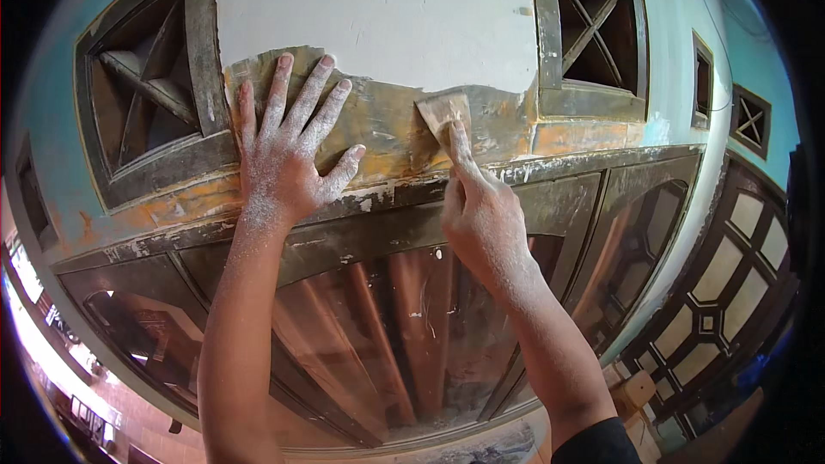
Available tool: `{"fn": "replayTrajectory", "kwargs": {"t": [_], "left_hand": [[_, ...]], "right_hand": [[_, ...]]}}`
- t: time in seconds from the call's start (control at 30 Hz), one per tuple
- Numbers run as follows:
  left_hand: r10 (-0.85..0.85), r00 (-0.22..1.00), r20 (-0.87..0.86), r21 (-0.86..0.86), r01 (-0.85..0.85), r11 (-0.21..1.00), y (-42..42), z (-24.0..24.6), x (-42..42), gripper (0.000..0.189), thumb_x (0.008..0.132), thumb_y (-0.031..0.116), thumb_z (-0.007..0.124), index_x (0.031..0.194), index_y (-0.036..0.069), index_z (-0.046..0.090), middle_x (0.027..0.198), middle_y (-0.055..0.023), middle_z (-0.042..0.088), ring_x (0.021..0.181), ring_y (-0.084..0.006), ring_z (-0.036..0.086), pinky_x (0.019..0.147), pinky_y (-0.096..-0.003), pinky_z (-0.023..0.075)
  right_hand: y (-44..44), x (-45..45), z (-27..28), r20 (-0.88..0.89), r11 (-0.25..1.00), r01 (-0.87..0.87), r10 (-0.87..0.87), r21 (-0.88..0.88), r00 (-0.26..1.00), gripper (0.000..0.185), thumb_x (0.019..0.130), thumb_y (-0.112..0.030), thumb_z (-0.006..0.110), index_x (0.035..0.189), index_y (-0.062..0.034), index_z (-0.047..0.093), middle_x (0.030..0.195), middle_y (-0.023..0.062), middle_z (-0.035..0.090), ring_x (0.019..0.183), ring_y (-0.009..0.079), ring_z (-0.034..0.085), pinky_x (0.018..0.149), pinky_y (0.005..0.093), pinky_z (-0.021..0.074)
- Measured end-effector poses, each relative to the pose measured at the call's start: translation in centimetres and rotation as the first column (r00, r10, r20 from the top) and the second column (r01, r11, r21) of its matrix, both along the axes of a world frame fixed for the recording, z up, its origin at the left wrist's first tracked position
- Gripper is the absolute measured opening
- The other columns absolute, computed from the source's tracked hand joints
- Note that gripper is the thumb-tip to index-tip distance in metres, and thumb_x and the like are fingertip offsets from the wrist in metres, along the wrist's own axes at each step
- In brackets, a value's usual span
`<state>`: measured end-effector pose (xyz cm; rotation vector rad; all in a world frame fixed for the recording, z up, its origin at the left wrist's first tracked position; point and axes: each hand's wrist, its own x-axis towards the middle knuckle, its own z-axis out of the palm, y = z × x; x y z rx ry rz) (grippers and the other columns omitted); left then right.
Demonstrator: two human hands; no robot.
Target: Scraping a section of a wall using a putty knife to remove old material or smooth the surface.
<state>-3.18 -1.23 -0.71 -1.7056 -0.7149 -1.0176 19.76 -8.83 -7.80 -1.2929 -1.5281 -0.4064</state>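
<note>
My left hand, dusted with white powder, lies with spread fingers against the bare brownish patch of wall between two wooden vents. My right hand, also dusty, grips a putty knife, its index finger stretched along the tool. The flat blade rests on the brown patch, its wide edge just below the ragged border of the white coat. The knife's handle is hidden in my fist. Above both hands, the white coat bears several scuffs and grey marks.
Wooden vents with crossed bars flank the wall patch, a left vent and a right vent. Beneath runs a paint-spotted wooden ledge over a glazed window with curtains behind. A panelled door stands at far right.
</note>
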Motion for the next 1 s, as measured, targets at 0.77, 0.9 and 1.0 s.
{"fn": "replayTrajectory", "kwargs": {"t": [0.77,0.9,1.0], "left_hand": [[-0.075,0.997,0.024,-0.007,0.075,0.997,0.2,-0.2,0.1,0.069,0.085,0.049,0.073,0.147,0.022,0.061,0.166,-0.0003,0.042,0.158,-0.0338,0.028,0.128,-0.0639,0.0113],[-0.067,0.997,0.033,-0.039,0.068,0.997,-0.4,-0.3,0.2,0.069,0.086,0.049,0.072,0.148,0.022,0.060,0.166,-0.0009,0.042,0.159,-0.0346,0.026,0.127,-0.0653,0.0110],[-0.064,0.998,0.029,-0.039,0.065,0.997,-0.5,-0.2,0.2,0.070,0.085,0.049,0.072,0.149,0.022,0.060,0.167,-0.0005,0.041,0.159,-0.0349,0.026,0.127,-0.0656,0.0105]], "right_hand": [[-0.7,-0.3,0.5,0.016,1.000,0.009,-0.009,-0.026,1.000,0.061,0.097,-0.015,0.057,0.156,-0.0089,0.046,0.069,0.0235,0.067,0.066,0.0439,0.068,0.065,0.0561,0.0548],[-0.6,-0.1,0.5,-0.052,0.999,-0.034,0.036,0.040,0.998,0.058,0.100,-0.007,0.054,0.156,-0.0157,0.048,0.068,0.0265,0.061,0.064,0.0448,0.064,0.062,0.0454,0.0506],[-1.1,-0.3,-0.1,-0.055,0.997,-0.043,0.039,-0.058,0.998,0.058,0.099,-0.012,0.055,0.157,-0.0100,0.046,0.068,0.0242,0.066,0.066,0.0447,0.067,0.067,0.0566,0.0534]]}}
